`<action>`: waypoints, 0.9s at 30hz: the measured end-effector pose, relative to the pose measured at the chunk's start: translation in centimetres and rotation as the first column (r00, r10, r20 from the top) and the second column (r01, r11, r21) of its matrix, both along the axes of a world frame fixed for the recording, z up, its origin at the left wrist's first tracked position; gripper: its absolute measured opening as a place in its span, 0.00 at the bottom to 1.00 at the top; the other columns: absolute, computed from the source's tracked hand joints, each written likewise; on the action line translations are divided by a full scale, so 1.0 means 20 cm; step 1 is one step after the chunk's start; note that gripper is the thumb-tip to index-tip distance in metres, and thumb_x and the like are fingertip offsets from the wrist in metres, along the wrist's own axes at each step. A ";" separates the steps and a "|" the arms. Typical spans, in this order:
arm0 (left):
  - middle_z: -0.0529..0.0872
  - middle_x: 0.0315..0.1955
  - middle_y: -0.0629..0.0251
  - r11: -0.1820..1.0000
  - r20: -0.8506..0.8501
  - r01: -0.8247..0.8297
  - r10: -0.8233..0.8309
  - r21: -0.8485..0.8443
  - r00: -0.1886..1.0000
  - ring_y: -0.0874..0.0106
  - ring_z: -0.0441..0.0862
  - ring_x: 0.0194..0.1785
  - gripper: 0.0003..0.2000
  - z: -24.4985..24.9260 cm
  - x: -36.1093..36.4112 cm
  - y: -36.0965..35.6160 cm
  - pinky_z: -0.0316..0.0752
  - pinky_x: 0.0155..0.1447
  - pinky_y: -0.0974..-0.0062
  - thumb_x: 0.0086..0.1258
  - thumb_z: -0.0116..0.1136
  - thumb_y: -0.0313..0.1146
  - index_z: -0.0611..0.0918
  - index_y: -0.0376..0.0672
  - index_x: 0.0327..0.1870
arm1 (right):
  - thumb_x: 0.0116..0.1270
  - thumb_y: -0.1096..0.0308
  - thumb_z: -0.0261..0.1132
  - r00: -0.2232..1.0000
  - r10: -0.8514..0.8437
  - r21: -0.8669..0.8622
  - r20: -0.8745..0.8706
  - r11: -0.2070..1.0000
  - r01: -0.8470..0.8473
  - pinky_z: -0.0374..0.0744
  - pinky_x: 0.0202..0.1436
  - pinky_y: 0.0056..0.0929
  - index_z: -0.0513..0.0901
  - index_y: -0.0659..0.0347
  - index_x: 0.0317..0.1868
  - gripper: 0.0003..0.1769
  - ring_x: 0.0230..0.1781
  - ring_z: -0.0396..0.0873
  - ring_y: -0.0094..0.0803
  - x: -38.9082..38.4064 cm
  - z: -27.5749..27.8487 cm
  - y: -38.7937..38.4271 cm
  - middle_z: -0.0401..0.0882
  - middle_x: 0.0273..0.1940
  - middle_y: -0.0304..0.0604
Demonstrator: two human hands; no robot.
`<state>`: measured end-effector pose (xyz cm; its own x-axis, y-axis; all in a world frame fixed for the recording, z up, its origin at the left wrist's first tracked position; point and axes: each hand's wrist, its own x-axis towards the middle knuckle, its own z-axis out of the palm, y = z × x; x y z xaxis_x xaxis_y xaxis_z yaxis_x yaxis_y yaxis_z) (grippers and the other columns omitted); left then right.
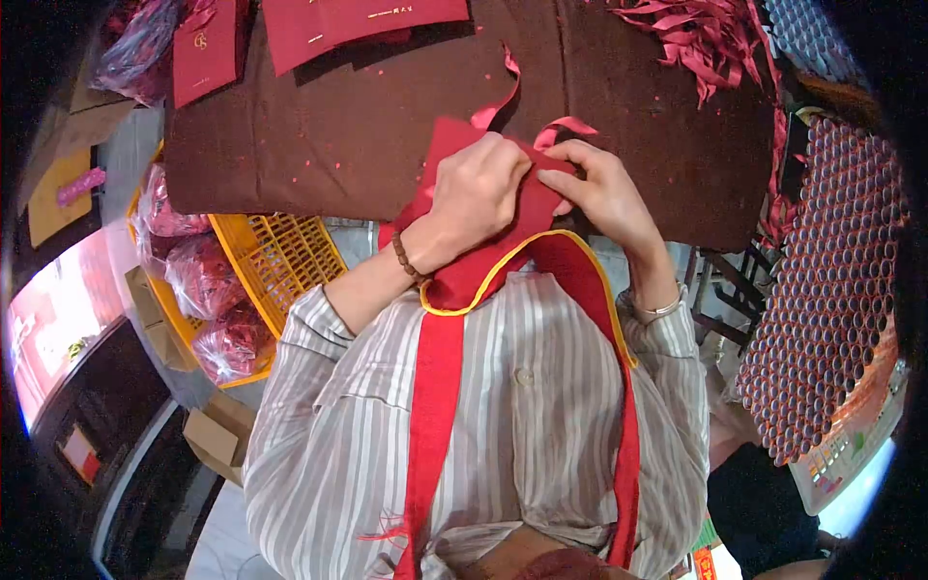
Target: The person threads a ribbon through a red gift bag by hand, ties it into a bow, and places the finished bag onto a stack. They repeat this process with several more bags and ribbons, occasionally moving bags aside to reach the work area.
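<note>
Your left hand (pixel 478 188), the one with the bead bracelet, is closed over the red card (pixel 447 145) and pins it from above. The card lies at the near edge of the table (pixel 338 126), just ahead of your chest. It looks thin and light, and stiff enough to keep its shape, though it would likely crease under a hard pinch, so take it flat by its edges. A narrow red ribbon (pixel 565 126) loops out from its top edge. The ribbon looks soft, limp and probably slippery, so grip it close to the card, not by the loose end. Your right hand (pixel 604 188) is curled, fingertips pinching at the card's right edge just below the ribbon. Your fingers hide whether they also catch the ribbon.

On the far left, a yellow basket (pixel 280 256) sits below the table edge with plastic bags of red material (pixel 198 275) in it, and cardboard boxes (pixel 217 435) lie on the floor near it. At the back of the table lie more red folders (pixel 208 48), well apart from your hands. Farther right is a heap of loose ribbons (pixel 706 34), and at the far right a rack of packed tubes (pixel 831 280). Nothing crowds your hands except your own red apron (pixel 440 387), which touches the card's lower edge.
</note>
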<state>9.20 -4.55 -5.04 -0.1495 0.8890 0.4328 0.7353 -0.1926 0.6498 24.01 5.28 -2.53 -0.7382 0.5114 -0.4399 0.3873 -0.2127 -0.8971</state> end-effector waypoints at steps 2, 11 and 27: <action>0.74 0.24 0.57 1.000 0.043 0.005 -0.005 -0.021 0.999 0.60 0.76 0.27 0.04 -0.01 -0.01 0.00 0.71 0.28 0.66 0.56 0.57 0.24 0.74 0.39 0.28 | 0.65 0.69 0.60 1.000 0.002 -0.010 0.024 1.000 -0.002 0.75 0.30 0.16 0.77 0.67 0.44 0.11 0.30 0.75 0.16 0.00 0.00 0.00 0.78 0.35 0.34; 0.72 0.22 0.59 0.999 -0.155 0.045 -0.046 -0.009 0.987 0.61 0.74 0.25 0.05 -0.02 -0.01 -0.01 0.70 0.27 0.66 0.54 0.57 0.26 0.74 0.40 0.30 | 0.65 0.70 0.60 0.999 0.027 0.017 -0.032 1.000 -0.026 0.75 0.30 0.16 0.77 0.66 0.45 0.11 0.29 0.75 0.16 0.01 -0.01 0.01 0.78 0.34 0.34; 0.78 0.25 0.59 0.997 0.133 -0.030 0.039 -0.071 0.990 0.60 0.78 0.29 0.03 -0.02 -0.03 -0.01 0.72 0.31 0.66 0.58 0.59 0.27 0.77 0.40 0.30 | 0.64 0.69 0.60 0.995 0.027 -0.106 0.095 0.994 -0.017 0.75 0.31 0.15 0.76 0.67 0.50 0.16 0.31 0.76 0.16 -0.02 0.01 0.03 0.80 0.37 0.35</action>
